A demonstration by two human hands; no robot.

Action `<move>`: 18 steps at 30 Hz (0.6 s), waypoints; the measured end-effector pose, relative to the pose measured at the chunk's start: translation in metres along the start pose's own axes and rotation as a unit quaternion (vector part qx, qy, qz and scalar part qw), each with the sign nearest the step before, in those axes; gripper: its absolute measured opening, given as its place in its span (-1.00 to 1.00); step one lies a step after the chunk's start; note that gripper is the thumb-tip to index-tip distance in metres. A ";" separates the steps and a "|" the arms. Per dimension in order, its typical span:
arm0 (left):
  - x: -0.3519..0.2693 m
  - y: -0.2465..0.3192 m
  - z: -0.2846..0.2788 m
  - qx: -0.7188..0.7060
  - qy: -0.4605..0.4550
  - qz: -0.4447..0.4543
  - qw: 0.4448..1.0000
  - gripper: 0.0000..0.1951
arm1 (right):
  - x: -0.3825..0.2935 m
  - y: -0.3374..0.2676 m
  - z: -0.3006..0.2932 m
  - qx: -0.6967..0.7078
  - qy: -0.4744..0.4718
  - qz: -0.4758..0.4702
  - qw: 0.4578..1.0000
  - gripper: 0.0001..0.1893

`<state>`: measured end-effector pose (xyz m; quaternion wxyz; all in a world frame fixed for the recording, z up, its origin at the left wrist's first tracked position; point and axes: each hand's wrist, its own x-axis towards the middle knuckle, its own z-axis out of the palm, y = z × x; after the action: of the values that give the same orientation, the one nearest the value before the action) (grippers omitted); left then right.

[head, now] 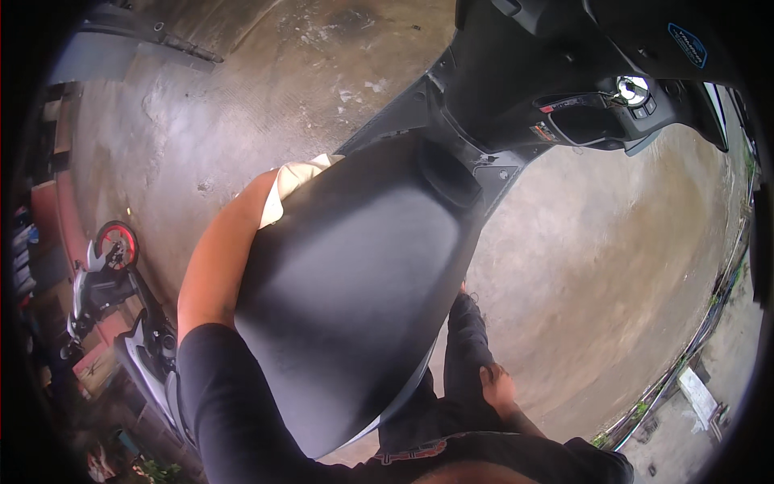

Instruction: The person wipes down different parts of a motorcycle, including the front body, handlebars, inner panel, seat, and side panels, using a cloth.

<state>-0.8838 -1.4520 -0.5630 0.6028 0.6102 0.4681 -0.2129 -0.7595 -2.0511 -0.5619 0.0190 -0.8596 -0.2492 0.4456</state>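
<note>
A scooter with a black seat fills the middle of the view. My left arm reaches across the seat to its far left side. A pale cream cloth is bunched at the end of that arm, against the seat's edge; it and the seat hide my left hand's fingers. On my dark-trousered leg, beside the seat's right side, rests my right hand, with nothing seen in it. Ahead of the seat stands the scooter's dark front panel, with a key in the ignition and an open storage pocket.
A second motorcycle with a red-rimmed wheel stands at the left. Wet-looking concrete surrounds the scooter. Along the right runs a strip of pipes and weeds, with a white slab beyond it.
</note>
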 end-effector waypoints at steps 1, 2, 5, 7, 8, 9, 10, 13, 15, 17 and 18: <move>-0.008 -0.002 0.000 -0.003 -0.003 0.007 1.000 -0.52 | 0.003 -0.006 -0.005 0.004 -0.001 0.004 1.000 -0.65; -0.024 -0.010 -0.004 -0.013 0.007 0.003 1.000 -0.52 | 0.008 -0.017 -0.011 0.004 -0.028 0.002 1.000 -0.65; -0.089 -0.038 -0.026 -0.045 0.053 -0.007 0.998 -0.53 | 0.011 -0.030 -0.022 -0.008 -0.068 0.000 0.998 -0.63; -0.149 -0.069 -0.035 -0.076 0.098 -0.022 0.992 -0.54 | 0.013 -0.027 -0.025 0.002 -0.054 -0.007 0.998 -0.63; -0.184 -0.087 -0.040 -0.094 0.125 -0.033 0.987 -0.54 | 0.014 -0.027 -0.027 -0.003 -0.058 -0.012 0.998 -0.63; -0.218 -0.104 -0.040 -0.113 0.156 -0.048 0.980 -0.54 | 0.015 -0.029 -0.028 0.009 -0.045 -0.025 0.999 -0.63; -0.250 -0.124 -0.037 -0.134 0.184 -0.065 0.971 -0.55 | 0.014 -0.027 -0.031 0.020 -0.030 -0.039 0.999 -0.64; -0.343 -0.184 -0.022 -0.206 0.282 -0.117 0.930 -0.55 | 0.022 -0.026 -0.032 0.023 -0.024 -0.066 0.997 -0.64; -0.389 -0.215 -0.004 -0.254 0.339 -0.143 0.894 -0.56 | 0.030 -0.024 -0.032 0.046 -0.024 -0.071 0.996 -0.64; -0.406 -0.217 0.009 -0.277 0.379 -0.147 0.871 -0.56 | 0.030 -0.021 -0.036 0.070 -0.020 -0.069 0.995 -0.63; -0.411 -0.214 0.013 -0.261 0.389 -0.146 0.871 -0.57 | 0.031 -0.022 -0.037 0.075 -0.035 -0.081 0.993 -0.63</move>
<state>-1.2504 -1.6285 -0.3416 0.4712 0.3887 0.7870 0.0866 -0.7255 -2.0110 -0.5575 0.1107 -0.8167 -0.2839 0.4900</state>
